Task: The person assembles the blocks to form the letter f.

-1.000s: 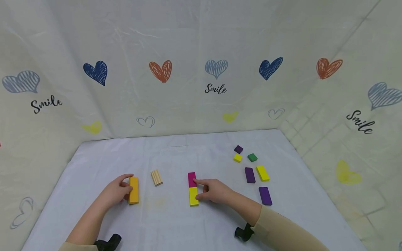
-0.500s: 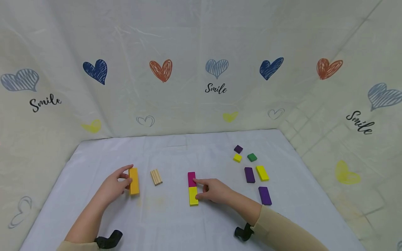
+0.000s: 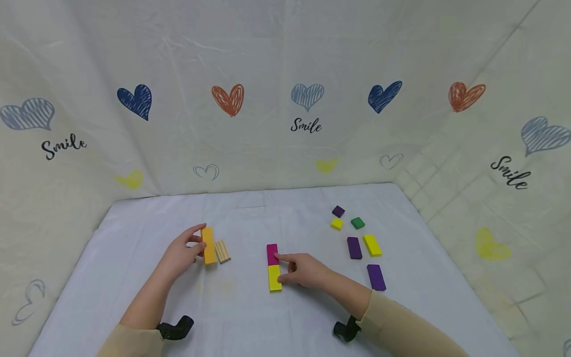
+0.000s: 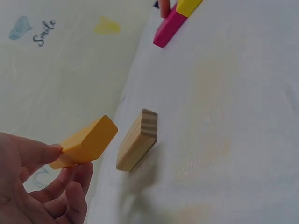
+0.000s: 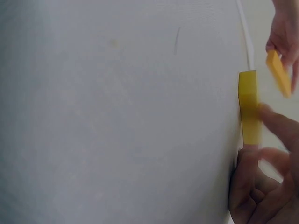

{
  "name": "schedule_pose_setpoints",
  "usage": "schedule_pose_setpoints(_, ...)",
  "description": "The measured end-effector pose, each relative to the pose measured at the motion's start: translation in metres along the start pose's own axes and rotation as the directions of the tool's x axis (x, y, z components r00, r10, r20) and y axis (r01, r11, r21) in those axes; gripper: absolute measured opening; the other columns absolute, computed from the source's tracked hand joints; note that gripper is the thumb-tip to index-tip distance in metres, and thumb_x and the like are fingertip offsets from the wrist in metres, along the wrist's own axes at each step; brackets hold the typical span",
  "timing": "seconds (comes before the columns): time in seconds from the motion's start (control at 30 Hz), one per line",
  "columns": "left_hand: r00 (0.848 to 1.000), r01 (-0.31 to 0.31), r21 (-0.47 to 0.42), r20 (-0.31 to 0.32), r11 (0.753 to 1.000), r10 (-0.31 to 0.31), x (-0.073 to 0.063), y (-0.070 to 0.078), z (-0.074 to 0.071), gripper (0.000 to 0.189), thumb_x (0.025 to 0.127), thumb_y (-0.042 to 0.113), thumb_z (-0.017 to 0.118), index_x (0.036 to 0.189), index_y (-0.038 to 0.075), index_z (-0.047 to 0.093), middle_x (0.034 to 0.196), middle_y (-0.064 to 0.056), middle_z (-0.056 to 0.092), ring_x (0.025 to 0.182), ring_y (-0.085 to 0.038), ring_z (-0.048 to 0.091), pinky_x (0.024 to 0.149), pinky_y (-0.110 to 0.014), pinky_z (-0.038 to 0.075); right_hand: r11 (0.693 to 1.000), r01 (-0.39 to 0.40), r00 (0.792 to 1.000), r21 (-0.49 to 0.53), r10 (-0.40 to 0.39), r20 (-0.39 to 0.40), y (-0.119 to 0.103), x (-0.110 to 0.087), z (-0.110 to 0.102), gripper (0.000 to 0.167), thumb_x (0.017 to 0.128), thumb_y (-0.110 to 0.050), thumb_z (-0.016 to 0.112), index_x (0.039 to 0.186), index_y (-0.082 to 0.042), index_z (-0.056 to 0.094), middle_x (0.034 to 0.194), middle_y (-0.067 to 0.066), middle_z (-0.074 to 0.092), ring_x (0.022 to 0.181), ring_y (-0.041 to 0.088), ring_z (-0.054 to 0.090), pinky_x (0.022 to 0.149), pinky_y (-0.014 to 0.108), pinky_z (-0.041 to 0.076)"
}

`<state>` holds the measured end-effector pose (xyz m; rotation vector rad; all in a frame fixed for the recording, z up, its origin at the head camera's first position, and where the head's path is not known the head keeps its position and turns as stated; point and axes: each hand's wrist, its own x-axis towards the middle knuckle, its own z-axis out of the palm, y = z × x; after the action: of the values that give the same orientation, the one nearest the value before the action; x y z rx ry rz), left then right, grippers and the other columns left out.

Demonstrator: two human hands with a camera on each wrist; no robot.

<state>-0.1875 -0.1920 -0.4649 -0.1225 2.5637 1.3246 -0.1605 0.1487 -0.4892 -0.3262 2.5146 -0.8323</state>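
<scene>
Counter (image 3: 241, 317) under white cloth, lightly creased; faint yellowish stains to the left of the magenta block (image 3: 272, 254) and nearer the person. Pale wrinkled sheeting (image 3: 258, 49) rises beyond the magenta block and out to both sides, printed with blue, orange-red and yellow hearts (image 3: 228, 100); lettering "Smile" (image 3: 306, 125) beyond the magenta block, repeated far to its left and right. Squared lines show in the sheeting on the right side.

Left hand (image 3: 185, 250), left of the magenta block: thumb and fingers narrowed, pinching the orange block (image 3: 208, 246), which is just beside the wooden block (image 3: 223, 251); the left wrist view shows a gap between the two. Wooden block lies between orange and magenta.

Right hand (image 3: 305, 270), right of the magenta block: thumb and forefinger spread, forefinger touching magenta, thumb at the yellow block (image 3: 274, 278) that adjoins magenta's near end.

Well right of the magenta block: two purple blocks (image 3: 376, 277), a yellow oblong (image 3: 372, 245). Farther back on that side: green piece (image 3: 358, 223), small yellow piece (image 3: 337, 224), dark piece (image 3: 338, 211).
</scene>
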Motion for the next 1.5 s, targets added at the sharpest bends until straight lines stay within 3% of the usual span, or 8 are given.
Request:
schedule_pose_setpoints(0.57,0.996,-0.089,-0.13,-0.013,0.988,0.088,0.051,0.052,0.07,0.053,0.1,0.019,0.06,0.149,0.03,0.042,0.125,-0.01,0.057,0.09,-0.021,0.068,0.079,-0.033,0.055,1.0,-0.024,1.0,0.014,0.024,0.017,0.001,0.001,0.0,0.067,0.082,-0.039,0.08,0.144,-0.033,0.054,0.078,0.0,0.056,0.073,0.015,0.052,0.059,0.025,0.045)
schedule_pose_setpoints(0.7,0.997,-0.08,-0.141,-0.02,0.987,0.078,0.059,0.059,0.083,0.052,0.099,0.021,0.061,0.148,0.031,0.044,0.123,-0.008,0.057,0.088,-0.02,0.067,0.081,-0.033,0.055,1.0,-0.023,1.0,0.021,0.023,0.022,0.001,0.001,0.0,0.068,0.082,-0.039,0.08,0.144,-0.033,0.054,0.078,0.001,0.057,0.073,0.015,0.052,0.06,0.025,0.045)
schedule_pose_setpoints(1.07,0.996,-0.088,-0.116,-0.044,0.989,0.084,0.075,0.068,0.111,0.05,0.099,0.02,0.061,0.146,0.029,0.047,0.121,-0.009,0.059,0.091,-0.02,0.063,0.084,-0.034,0.056,1.0,-0.018,1.0,0.002,0.018,0.004,0.001,0.001,-0.001,0.068,0.081,-0.038,0.081,0.143,-0.032,0.054,0.076,0.0,0.056,0.07,0.015,0.051,0.06,0.024,0.047)
schedule_pose_setpoints(1.5,0.993,-0.117,-0.075,-0.031,0.99,0.115,0.086,0.067,0.123,0.048,0.098,0.021,0.062,0.144,0.029,0.05,0.12,-0.009,0.061,0.099,-0.026,0.059,0.091,-0.04,0.053,1.0,-0.01,1.0,0.007,0.009,0.007,0.0,0.002,-0.002,0.067,0.082,-0.038,0.08,0.143,-0.032,0.054,0.076,-0.001,0.056,0.07,0.014,0.051,0.059,0.024,0.045)
